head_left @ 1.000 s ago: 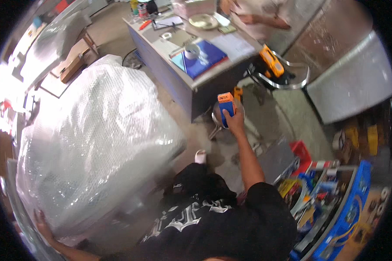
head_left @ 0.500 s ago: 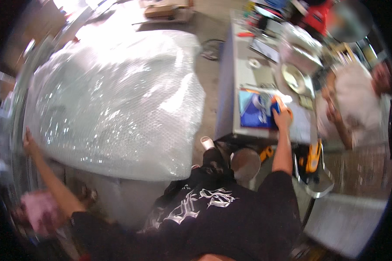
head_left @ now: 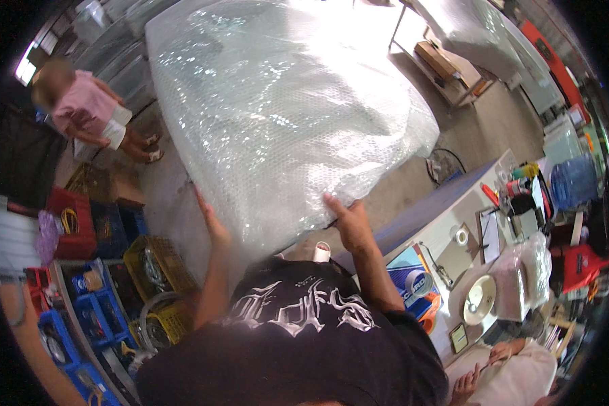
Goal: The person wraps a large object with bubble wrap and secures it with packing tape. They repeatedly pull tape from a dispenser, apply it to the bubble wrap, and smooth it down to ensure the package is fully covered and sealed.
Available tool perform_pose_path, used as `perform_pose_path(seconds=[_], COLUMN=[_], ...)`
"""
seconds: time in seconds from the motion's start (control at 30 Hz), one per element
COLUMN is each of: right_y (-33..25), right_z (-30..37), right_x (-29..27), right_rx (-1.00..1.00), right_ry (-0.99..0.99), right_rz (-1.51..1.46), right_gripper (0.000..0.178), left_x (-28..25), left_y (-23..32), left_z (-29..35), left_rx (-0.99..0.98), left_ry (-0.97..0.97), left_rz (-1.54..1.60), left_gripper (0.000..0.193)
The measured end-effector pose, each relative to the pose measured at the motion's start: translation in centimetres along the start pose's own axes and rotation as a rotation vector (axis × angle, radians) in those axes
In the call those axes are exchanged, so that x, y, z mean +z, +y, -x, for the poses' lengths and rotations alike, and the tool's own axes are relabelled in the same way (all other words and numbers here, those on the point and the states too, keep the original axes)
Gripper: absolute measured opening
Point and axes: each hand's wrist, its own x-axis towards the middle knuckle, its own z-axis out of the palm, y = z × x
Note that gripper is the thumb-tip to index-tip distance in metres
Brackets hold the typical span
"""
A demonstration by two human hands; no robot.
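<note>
A large flat bundle in clear bubble wrap [head_left: 298, 115] spreads out in front of me, its near end close to my waist. My left hand [head_left: 213, 220] lies along its near left edge with fingers stretched out, touching the side. At the near right edge, my right hand [head_left: 350, 220] grips the wrapped bundle, thumb on top and fingers hidden underneath. A tape dispenser [head_left: 427, 312], orange and blue with a roll in it, rests on the workbench beside my right forearm.
The workbench [head_left: 402, 233] on the right bears a white bowl [head_left: 479, 299], a clipboard [head_left: 490, 233] and a small tape roll [head_left: 461, 235]. A person in white [head_left: 514, 372] sits beside it. Another in pink [head_left: 91, 105] stands at far left. Blue bins [head_left: 91, 311] and yellow crates [head_left: 155, 271] fill the left.
My right hand has left the tape dispenser on the workbench and taken hold of the bundle's near edge. My left hand has come closer in along the left side. The view has turned left.
</note>
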Motion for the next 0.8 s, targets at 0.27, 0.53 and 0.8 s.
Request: perform_pose_path(seconds=[0.27, 0.53, 0.8], right_y=[1.2, 1.5, 1.8], right_z=[3.2, 4.2, 10.8], right_x=[-3.6, -5.6, -5.8], right_rx=[-0.511, -0.258, -0.262], right_ry=[-0.423, -0.33, -0.539], right_rz=[-0.297, -0.561, -0.284], right_gripper=[0.06, 0.089, 0.08], left_x=[-1.5, -1.7, -0.3], left_y=[-0.4, 0.1, -0.3], left_z=[3.8, 5.4, 9.2], left_rx=[0.16, 0.302, 0.532], left_ry=[-0.101, -0.126, -0.316], left_rz=[-0.386, -0.733, -1.156], left_gripper=[0.075, 0.082, 0.099])
